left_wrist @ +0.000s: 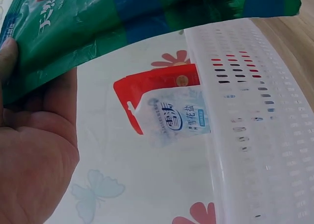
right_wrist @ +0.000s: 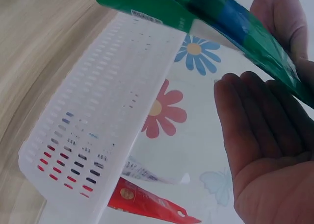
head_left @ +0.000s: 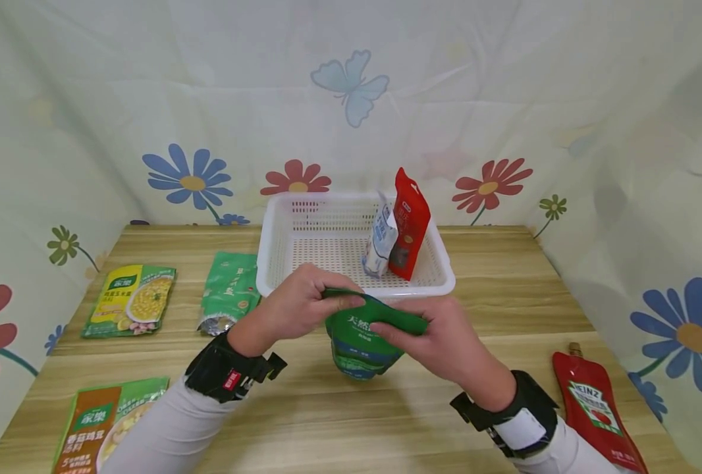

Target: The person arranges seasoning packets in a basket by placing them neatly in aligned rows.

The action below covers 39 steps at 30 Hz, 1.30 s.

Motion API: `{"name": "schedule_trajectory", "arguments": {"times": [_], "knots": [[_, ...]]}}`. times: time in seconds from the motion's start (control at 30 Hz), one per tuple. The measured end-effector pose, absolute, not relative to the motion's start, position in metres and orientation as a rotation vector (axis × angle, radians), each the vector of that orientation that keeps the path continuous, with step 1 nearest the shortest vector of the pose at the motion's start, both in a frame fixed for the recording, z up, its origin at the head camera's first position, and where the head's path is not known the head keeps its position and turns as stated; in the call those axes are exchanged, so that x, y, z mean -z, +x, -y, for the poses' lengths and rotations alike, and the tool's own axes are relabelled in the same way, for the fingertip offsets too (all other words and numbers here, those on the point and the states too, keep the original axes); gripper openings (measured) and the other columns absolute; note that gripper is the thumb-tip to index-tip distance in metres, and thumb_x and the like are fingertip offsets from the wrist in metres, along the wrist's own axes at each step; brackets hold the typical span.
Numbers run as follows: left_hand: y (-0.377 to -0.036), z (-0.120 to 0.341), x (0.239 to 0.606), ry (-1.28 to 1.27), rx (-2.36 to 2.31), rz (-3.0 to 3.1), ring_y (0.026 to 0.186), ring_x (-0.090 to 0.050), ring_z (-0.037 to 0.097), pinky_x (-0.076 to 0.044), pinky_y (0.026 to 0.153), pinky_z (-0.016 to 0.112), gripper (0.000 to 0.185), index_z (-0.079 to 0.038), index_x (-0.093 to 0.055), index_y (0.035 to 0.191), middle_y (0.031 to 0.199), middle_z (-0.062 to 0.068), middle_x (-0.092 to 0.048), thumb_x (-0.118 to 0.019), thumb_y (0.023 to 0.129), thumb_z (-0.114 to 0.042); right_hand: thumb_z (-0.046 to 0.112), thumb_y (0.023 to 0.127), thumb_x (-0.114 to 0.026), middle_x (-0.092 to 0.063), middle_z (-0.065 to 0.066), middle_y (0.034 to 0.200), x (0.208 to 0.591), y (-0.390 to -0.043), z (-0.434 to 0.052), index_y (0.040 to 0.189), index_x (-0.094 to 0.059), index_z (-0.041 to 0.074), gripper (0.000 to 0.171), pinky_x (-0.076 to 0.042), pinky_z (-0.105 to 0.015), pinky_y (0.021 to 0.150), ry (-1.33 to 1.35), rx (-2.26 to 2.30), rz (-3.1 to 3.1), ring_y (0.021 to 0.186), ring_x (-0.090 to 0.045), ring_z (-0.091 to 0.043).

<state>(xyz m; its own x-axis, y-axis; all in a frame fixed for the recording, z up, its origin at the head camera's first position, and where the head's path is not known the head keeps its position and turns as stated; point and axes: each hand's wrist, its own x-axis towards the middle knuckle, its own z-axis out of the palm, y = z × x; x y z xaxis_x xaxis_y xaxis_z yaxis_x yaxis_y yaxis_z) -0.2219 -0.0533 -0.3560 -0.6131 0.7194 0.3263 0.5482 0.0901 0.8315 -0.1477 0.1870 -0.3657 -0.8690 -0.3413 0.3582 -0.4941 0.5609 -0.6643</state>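
Two hands are holding one green pouch (head_left: 365,339) just above the table (head_left: 505,309), right in front of the basket (head_left: 280,263). The pouch is hanging w/ its long axis roughly vertical: folded top edge up, rounded bottom pointing down toward the wood. The left hand (head_left: 300,306) is pinching the top edge at its left end, thumb and fingers pressed together on the film. The right hand (head_left: 440,342) is gripping the right end of that edge, fingers curled over it; in the right wrist view those fingers (right_wrist: 255,121) are lying close together under the pouch.

The pouch is glossy, crinkled plastic film, green w/ blue bands and white print. The basket is white plastic, rectangular, w/ slotted walls and a perforated floor. Inside it, at the right, a red pouch (head_left: 410,224) and a pale blue-white pouch (head_left: 380,240) are standing upright, touching, leaning against each other.

The table is light wood grain. On its left are lying a flat green foil pack (head_left: 230,289), a yellow-green soup pack (head_left: 130,301), and an orange-green pack (head_left: 105,428) near the front edge. At the far right a red ketchup pouch (head_left: 596,408) w/ a spout is lying flat. A flower-print cloth (head_left: 351,85) is hanging behind.
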Motion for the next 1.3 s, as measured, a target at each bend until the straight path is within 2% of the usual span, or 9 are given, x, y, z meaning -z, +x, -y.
{"name": "schedule_trajectory", "arguments": {"times": [0.1, 0.43, 0.57, 0.7, 0.83, 0.97, 1.17, 1.3], "knots": [[-0.223, 0.053, 0.355, 1.298, -1.563, -2.177, 0.086, -0.07, 0.011, -0.061, 0.081, 0.031, 0.014, -0.008, -0.08, 0.106, 0.095, 0.002, -0.079, -0.072, 0.095, -0.008, 0.02, 0.089, -0.081, -0.079, 0.008, 0.105, 0.366, -0.148, -0.183, 0.115, -0.078, 0.019, 0.027, -0.061, -0.027, 0.081, 0.744, -1.198, 2.627, 0.092, -0.075, -0.006], [-0.227, 0.057, 0.357, 1.247, -1.621, -2.153, 0.084, -0.071, 0.013, -0.061, 0.077, 0.032, 0.013, -0.006, -0.08, 0.103, 0.093, 0.004, -0.079, -0.07, 0.096, -0.008, 0.014, 0.091, -0.078, -0.074, 0.002, 0.123, 0.36, -0.148, -0.174, 0.129, -0.072, 0.018, 0.039, -0.06, -0.036, 0.088, 0.868, -1.075, 2.596, 0.11, -0.073, -0.015], [-0.228, 0.06, 0.357, 1.206, -1.658, -2.162, 0.088, -0.07, 0.016, -0.061, 0.079, 0.034, 0.013, -0.006, -0.078, 0.106, 0.098, 0.006, -0.078, -0.07, 0.096, -0.008, 0.014, 0.089, -0.079, -0.069, -0.002, 0.135, 0.354, -0.149, -0.173, 0.134, -0.069, 0.018, 0.047, -0.06, -0.041, 0.09, 0.858, -1.041, 2.591, 0.119, -0.069, -0.022], [-0.229, 0.064, 0.359, 1.148, -1.708, -2.175, 0.092, -0.07, 0.018, -0.061, 0.081, 0.034, 0.016, -0.004, -0.076, 0.111, 0.108, 0.009, -0.076, -0.069, 0.096, -0.008, 0.014, 0.09, -0.079, -0.066, -0.003, 0.139, 0.348, -0.15, -0.171, 0.137, -0.067, 0.018, 0.049, -0.059, -0.043, 0.091, 0.844, -1.049, 2.618, 0.123, -0.065, -0.024], [-0.233, 0.072, 0.361, 1.048, -1.783, -2.199, 0.089, -0.073, 0.017, -0.061, 0.082, 0.032, 0.018, -0.001, -0.073, 0.113, 0.108, 0.013, -0.076, -0.066, 0.099, -0.009, 0.016, 0.092, -0.076, -0.071, -0.002, 0.13, 0.338, -0.152, -0.171, 0.133, -0.07, 0.016, 0.041, -0.061, -0.04, 0.087, 0.782, -1.115, 2.692, 0.114, -0.07, -0.021], [-0.238, 0.084, 0.366, 0.913, -1.803, -2.266, 0.089, -0.077, 0.018, -0.061, 0.085, 0.034, 0.019, -0.004, -0.073, 0.115, 0.105, 0.012, -0.078, -0.063, 0.102, -0.014, 0.017, 0.095, -0.074, -0.077, -0.007, 0.116, 0.325, -0.155, -0.172, 0.124, -0.074, 0.009, 0.031, -0.062, -0.04, 0.082, 0.668, -1.191, 2.769, 0.099, -0.076, -0.021], [-0.247, 0.098, 0.383, 0.764, -1.595, -2.529, 0.097, -0.076, 0.019, -0.06, 0.092, 0.04, 0.021, -0.012, -0.075, 0.114, 0.106, 0.004, -0.079, -0.063, 0.102, -0.025, 0.019, 0.097, -0.072, -0.076, -0.015, 0.116, 0.308, -0.172, -0.169, 0.119, -0.076, 0.003, 0.027, -0.062, -0.047, 0.083, 0.527, -1.189, 2.774, 0.097, -0.076, -0.029], [-0.252, 0.101, 0.396, 0.731, -1.341, -2.757, 0.096, -0.073, 0.019, -0.06, 0.089, 0.042, 0.024, -0.013, -0.077, 0.115, 0.107, 0.002, -0.078, -0.066, 0.101, -0.029, 0.023, 0.098, -0.07, -0.078, -0.013, 0.109, 0.299, -0.19, -0.163, 0.111, -0.077, 0.002, 0.025, -0.062, -0.044, 0.083, 0.415, -1.188, 2.787, 0.092, -0.077, -0.026]]}}
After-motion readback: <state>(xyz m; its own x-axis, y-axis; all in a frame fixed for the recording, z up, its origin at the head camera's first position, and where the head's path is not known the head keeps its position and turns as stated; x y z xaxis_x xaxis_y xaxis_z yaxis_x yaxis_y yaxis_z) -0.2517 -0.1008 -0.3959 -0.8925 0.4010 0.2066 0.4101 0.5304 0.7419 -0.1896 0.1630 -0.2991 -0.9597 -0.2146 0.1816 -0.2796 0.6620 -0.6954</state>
